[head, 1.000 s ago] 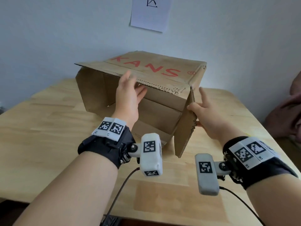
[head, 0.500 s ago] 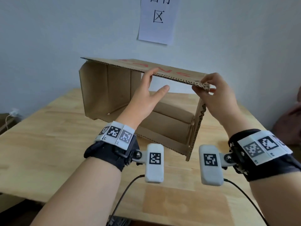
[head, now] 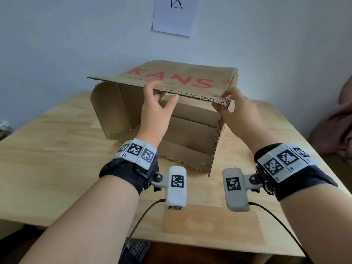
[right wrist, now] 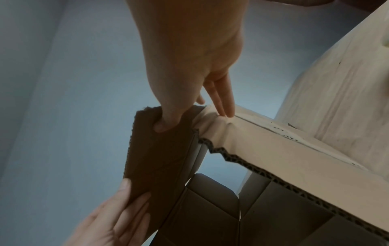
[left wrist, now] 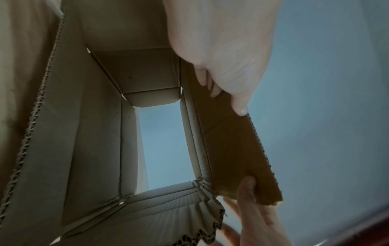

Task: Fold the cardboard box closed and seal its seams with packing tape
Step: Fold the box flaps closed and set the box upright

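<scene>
the cardboard box (head: 133, 115) is lying on its side on the wooden table (head: 47, 149), its opening turned toward the person. the top flap (head: 181, 92) is being pinched by the left hand (head: 156, 111) mid-edge and by the right hand (head: 238, 113) at its corner, presumably so it can be folded down evenly.

Brown cardboard box (head: 182, 77) with red lettering, pale wood counter (head: 47, 149), black-and-white checked tags on black wrist straps (head: 129, 172).

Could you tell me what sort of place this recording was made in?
Probably a plain indoor room set up as a packing station: a light wooden table against a bare pale wall, a paper sign stuck on it, and a cardboard box being handled.
</scene>
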Action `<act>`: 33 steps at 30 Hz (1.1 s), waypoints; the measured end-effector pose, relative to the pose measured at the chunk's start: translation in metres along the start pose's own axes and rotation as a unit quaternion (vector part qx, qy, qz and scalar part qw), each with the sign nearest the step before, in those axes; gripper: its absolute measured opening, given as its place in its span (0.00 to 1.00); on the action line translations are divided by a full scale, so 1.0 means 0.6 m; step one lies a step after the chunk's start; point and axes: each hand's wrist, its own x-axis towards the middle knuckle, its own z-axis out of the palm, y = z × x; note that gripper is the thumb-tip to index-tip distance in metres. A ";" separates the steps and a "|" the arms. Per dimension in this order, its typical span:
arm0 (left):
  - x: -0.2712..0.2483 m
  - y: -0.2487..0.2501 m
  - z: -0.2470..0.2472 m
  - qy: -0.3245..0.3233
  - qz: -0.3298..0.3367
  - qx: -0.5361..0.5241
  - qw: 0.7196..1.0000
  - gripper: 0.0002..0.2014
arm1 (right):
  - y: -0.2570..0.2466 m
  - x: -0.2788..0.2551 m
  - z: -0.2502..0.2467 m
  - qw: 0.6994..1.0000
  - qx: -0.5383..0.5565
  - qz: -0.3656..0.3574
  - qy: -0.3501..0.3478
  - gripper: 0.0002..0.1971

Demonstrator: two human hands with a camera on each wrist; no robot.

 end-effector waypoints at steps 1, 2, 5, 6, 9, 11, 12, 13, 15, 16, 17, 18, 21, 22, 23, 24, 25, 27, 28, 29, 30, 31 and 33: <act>-0.003 -0.003 0.005 0.014 -0.010 -0.034 0.999 0.25 | -0.001 0.000 -0.002 1.000 -0.020 -0.013 0.008 0.16; -0.006 -0.005 0.011 0.027 -0.017 -0.067 0.997 0.28 | -0.002 0.002 -0.003 0.999 -0.040 -0.026 0.014 0.16; -0.029 -0.003 0.024 0.019 -0.018 -0.126 0.992 0.38 | -0.008 0.008 -0.005 0.996 -0.069 -0.049 0.020 0.18; -0.036 -0.005 0.027 -0.004 -0.003 -0.116 0.993 0.44 | -0.011 0.010 -0.006 0.996 -0.064 -0.057 0.030 0.19; -0.058 -0.012 0.034 -0.136 0.030 0.002 0.990 0.58 | -0.020 0.015 -0.005 0.996 -0.042 -0.060 0.048 0.19; -0.068 -0.024 0.047 -0.242 0.023 0.145 0.959 0.62 | -0.023 0.017 0.000 0.997 -0.037 -0.054 0.041 0.18; -0.073 -0.027 0.054 -0.281 0.021 0.209 0.936 0.61 | -0.023 0.018 0.001 0.997 -0.038 -0.052 0.036 0.18; -0.075 -0.029 0.059 -0.307 0.020 0.246 0.919 0.56 | -0.024 0.018 0.002 0.997 -0.040 -0.052 0.030 0.17; -0.076 -0.031 0.065 -0.338 0.011 0.243 0.909 0.38 | -0.022 0.019 0.000 0.997 -0.051 -0.059 0.016 0.18; -0.076 -0.032 0.067 -0.345 0.012 0.230 0.910 0.24 | -0.020 0.020 -0.001 0.996 -0.058 -0.063 0.010 0.18; -0.078 -0.028 0.069 -0.343 0.025 0.226 0.911 0.13 | -0.018 0.021 -0.004 0.996 -0.064 -0.065 0.006 0.18; -0.080 -0.025 0.071 -0.331 0.040 0.232 0.914 0.11 | -0.014 0.021 -0.007 0.996 -0.063 -0.064 0.007 0.18; -0.079 -0.023 0.066 -0.284 0.074 0.247 0.924 0.15 | -0.007 0.026 -0.015 0.998 -0.026 -0.057 0.030 0.15; -0.077 -0.022 0.059 -0.271 0.086 0.242 0.928 0.15 | -0.005 0.028 -0.017 0.998 -0.015 -0.055 0.037 0.15; -0.073 -0.025 0.052 -0.261 0.097 0.233 0.932 0.16 | -0.004 0.029 -0.018 0.998 -0.007 -0.051 0.042 0.15; -0.070 -0.027 0.045 -0.251 0.104 0.222 0.937 0.17 | -0.005 0.031 -0.018 0.998 -0.007 -0.048 0.047 0.15; -0.068 -0.028 0.037 -0.238 0.110 0.208 0.943 0.17 | -0.006 0.032 -0.018 0.997 -0.016 -0.049 0.052 0.14; -0.067 -0.028 0.028 -0.203 0.125 0.180 0.954 0.16 | -0.008 0.035 -0.017 0.996 -0.034 -0.057 0.055 0.14; -0.068 -0.027 0.026 -0.183 0.135 0.170 0.959 0.16 | -0.006 0.038 -0.015 0.997 -0.024 -0.058 0.051 0.12; -0.068 -0.025 0.024 -0.162 0.141 0.159 0.964 0.16 | -0.005 0.040 -0.015 0.998 -0.002 -0.054 0.043 0.09; -0.066 -0.024 0.024 -0.143 0.142 0.146 0.969 0.16 | -0.001 0.041 -0.014 0.998 0.019 -0.044 0.032 0.07; -0.062 -0.024 0.024 -0.127 0.136 0.135 0.973 0.16 | 0.001 0.040 -0.013 0.999 0.033 -0.035 0.020 0.07; -0.053 -0.029 0.024 -0.109 0.106 0.109 0.982 0.16 | 0.005 0.035 -0.010 0.999 0.035 -0.035 0.000 0.09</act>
